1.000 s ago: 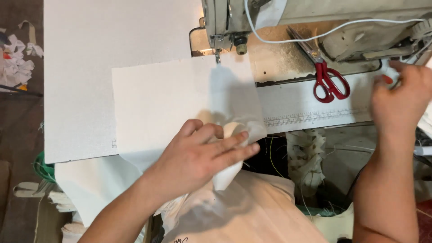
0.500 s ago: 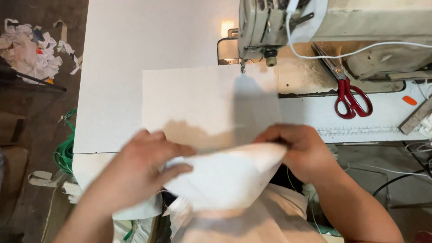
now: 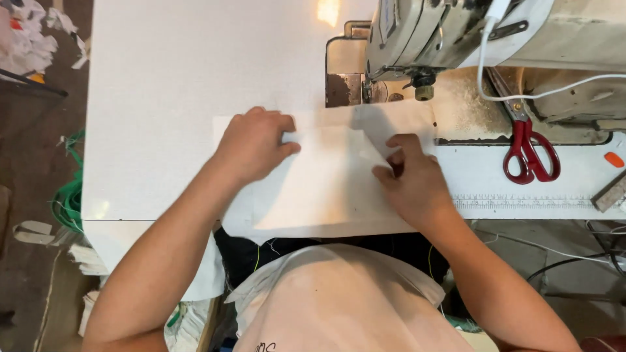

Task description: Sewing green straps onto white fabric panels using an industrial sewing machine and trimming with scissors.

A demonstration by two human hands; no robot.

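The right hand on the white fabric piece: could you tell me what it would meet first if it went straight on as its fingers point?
Probably the grey sewing machine's needle area, though depth is unclear.
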